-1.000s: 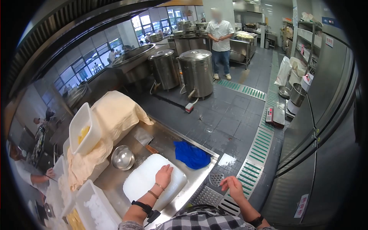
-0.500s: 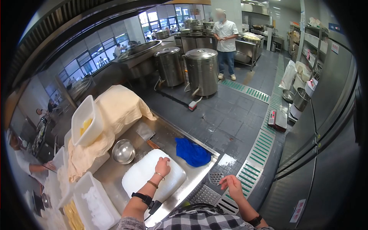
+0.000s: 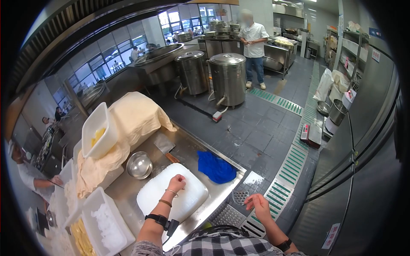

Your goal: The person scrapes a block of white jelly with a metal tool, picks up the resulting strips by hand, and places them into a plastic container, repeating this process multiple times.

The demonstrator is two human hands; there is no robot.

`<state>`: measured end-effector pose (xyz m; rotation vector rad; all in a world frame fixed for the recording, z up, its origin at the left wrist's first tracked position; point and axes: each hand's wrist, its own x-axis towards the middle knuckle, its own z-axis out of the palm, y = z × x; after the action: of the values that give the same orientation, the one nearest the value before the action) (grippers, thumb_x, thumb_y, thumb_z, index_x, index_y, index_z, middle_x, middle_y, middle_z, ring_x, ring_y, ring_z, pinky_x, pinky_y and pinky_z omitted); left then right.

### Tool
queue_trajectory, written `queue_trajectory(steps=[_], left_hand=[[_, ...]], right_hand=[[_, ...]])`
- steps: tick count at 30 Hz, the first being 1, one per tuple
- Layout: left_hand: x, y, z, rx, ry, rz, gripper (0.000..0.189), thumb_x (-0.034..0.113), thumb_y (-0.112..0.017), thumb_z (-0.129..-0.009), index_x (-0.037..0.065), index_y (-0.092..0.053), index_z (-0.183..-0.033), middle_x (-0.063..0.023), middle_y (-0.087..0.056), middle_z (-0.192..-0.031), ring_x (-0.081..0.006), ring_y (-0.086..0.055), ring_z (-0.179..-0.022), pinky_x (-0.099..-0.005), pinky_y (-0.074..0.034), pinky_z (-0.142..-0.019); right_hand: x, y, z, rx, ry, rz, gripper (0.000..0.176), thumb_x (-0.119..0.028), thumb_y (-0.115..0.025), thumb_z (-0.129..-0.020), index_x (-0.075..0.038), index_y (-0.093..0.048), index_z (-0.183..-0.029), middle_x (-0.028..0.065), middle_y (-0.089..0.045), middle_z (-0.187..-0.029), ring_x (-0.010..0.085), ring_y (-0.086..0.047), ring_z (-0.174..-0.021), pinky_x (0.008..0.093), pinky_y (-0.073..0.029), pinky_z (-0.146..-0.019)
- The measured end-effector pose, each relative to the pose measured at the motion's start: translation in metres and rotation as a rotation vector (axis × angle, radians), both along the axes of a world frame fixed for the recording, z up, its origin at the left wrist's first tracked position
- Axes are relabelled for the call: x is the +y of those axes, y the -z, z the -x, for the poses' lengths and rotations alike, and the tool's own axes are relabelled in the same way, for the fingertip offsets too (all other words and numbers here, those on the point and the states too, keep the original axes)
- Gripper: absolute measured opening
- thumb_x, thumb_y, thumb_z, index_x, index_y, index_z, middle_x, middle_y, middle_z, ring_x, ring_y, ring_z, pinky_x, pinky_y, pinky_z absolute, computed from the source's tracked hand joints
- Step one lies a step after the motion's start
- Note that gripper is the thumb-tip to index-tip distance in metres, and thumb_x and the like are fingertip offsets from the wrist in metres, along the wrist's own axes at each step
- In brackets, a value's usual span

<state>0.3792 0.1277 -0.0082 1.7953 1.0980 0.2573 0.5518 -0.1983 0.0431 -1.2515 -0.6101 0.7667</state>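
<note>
A person's left hand [image 3: 177, 182], fingers curled with any grip impossible to tell, is at a white tub [image 3: 197, 200] of white material [image 3: 154, 185], lower center of the frame. The right hand [image 3: 259, 208], half-open, nothing visible in it, hangs farther right. A blue cloth [image 3: 216, 167] and metal bowl [image 3: 139, 165] lie near the tub.
</note>
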Motion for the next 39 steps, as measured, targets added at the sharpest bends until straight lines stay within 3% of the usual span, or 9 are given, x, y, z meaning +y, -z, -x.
queue_trajectory(steps=[6, 22, 24, 26, 28, 30, 32, 34, 39], left_hand=[[0.014, -0.013, 0.028, -0.331, -0.195, 0.421, 0.015, -0.001, -0.056, -0.069, 0.003, -0.051, -0.083, -0.0030, -0.051, -0.074, -0.0146, -0.054, -0.064, -0.0289, -0.051, -0.057], [0.029, -0.086, 0.268, -0.638, -0.750, -0.070, 0.013, -0.001, -0.051, -0.069, 0.007, -0.053, -0.079, -0.0022, -0.052, -0.066, -0.0122, -0.052, -0.058, -0.0259, -0.046, -0.049], [0.038, -0.058, 0.343, -0.511, -0.979, -0.170, 0.017, -0.003, -0.053, -0.065, 0.004, -0.052, -0.080, -0.0040, -0.053, -0.071, -0.0172, -0.054, -0.064, -0.0307, -0.047, -0.054], [0.039, -0.016, 0.417, 0.003, -1.174, -0.641, 0.020, 0.001, -0.055, -0.061, 0.002, -0.052, -0.080, -0.0100, -0.055, -0.073, -0.0248, -0.055, -0.064, -0.0315, -0.047, -0.056], [0.012, 0.005, 0.452, 0.522, -1.105, -0.803, 0.027, 0.004, -0.056, -0.057, -0.001, -0.053, -0.083, -0.0184, -0.056, -0.079, -0.0325, -0.055, -0.068, -0.0343, -0.047, -0.062], [-0.027, 0.022, 0.443, 0.696, -1.023, -1.011, 0.031, 0.006, -0.058, -0.056, -0.003, -0.055, -0.085, -0.0224, -0.056, -0.079, -0.0338, -0.056, -0.071, -0.0381, -0.045, -0.066], [-0.065, 0.038, 0.419, 0.708, -0.906, -1.002, 0.023, 0.010, -0.057, -0.064, -0.002, -0.057, -0.084, -0.0216, -0.057, -0.073, -0.0339, -0.056, -0.069, -0.0397, -0.045, -0.064], [-0.093, 0.015, 0.373, 0.702, -1.042, -0.541, 0.017, 0.013, -0.050, -0.070, 0.004, -0.058, -0.082, -0.0171, -0.058, -0.073, -0.0324, -0.056, -0.067, -0.0401, -0.044, -0.061], [-0.097, 0.007, 0.350, 0.616, -1.166, -0.688, 0.016, 0.016, -0.044, -0.075, 0.008, -0.058, -0.076, -0.0131, -0.059, -0.072, -0.0324, -0.056, -0.066, -0.0415, -0.043, -0.058]], right_hand=[[0.000, 0.000, -0.001, -0.008, -0.008, 0.008, 0.021, -0.015, -0.034, -0.090, 0.001, -0.048, -0.087, 0.0087, -0.057, -0.080, 0.0099, -0.052, -0.060, 0.0216, -0.044, -0.058], [0.014, 0.011, 0.002, 0.005, -0.046, 0.025, 0.021, -0.015, -0.036, -0.090, 0.002, -0.049, -0.086, 0.0092, -0.057, -0.079, 0.0100, -0.053, -0.060, 0.0214, -0.044, -0.056], [0.018, 0.013, 0.002, -0.005, -0.054, 0.035, 0.021, -0.015, -0.036, -0.089, 0.002, -0.049, -0.086, 0.0088, -0.057, -0.079, 0.0100, -0.053, -0.060, 0.0214, -0.044, -0.056], [0.022, 0.017, 0.004, -0.013, -0.058, 0.046, 0.021, -0.015, -0.036, -0.089, 0.001, -0.049, -0.087, 0.0085, -0.057, -0.079, 0.0100, -0.053, -0.060, 0.0214, -0.044, -0.056], [0.025, 0.021, 0.005, -0.015, -0.085, 0.035, 0.021, -0.016, -0.037, -0.089, 0.001, -0.050, -0.087, 0.0076, -0.057, -0.079, 0.0098, -0.053, -0.060, 0.0213, -0.044, -0.055], [0.027, 0.019, 0.007, -0.035, -0.097, 0.068, 0.022, -0.016, -0.036, -0.089, 0.001, -0.049, -0.086, 0.0087, -0.057, -0.079, 0.0107, -0.053, -0.060, 0.0219, -0.044, -0.056], [0.029, 0.019, 0.009, -0.057, -0.113, 0.106, 0.023, -0.017, -0.036, -0.089, 0.001, -0.049, -0.085, 0.0097, -0.057, -0.079, 0.0117, -0.053, -0.059, 0.0224, -0.045, -0.057], [0.029, 0.020, 0.012, -0.030, -0.146, 0.147, 0.022, -0.016, -0.036, -0.089, 0.001, -0.049, -0.085, 0.0091, -0.057, -0.079, 0.0113, -0.053, -0.059, 0.0218, -0.044, -0.057], [0.033, 0.023, 0.019, -0.040, -0.173, 0.156, 0.025, -0.018, -0.039, -0.089, 0.001, -0.053, -0.081, 0.0042, -0.058, -0.074, 0.0084, -0.053, -0.056, 0.0214, -0.044, -0.053]])
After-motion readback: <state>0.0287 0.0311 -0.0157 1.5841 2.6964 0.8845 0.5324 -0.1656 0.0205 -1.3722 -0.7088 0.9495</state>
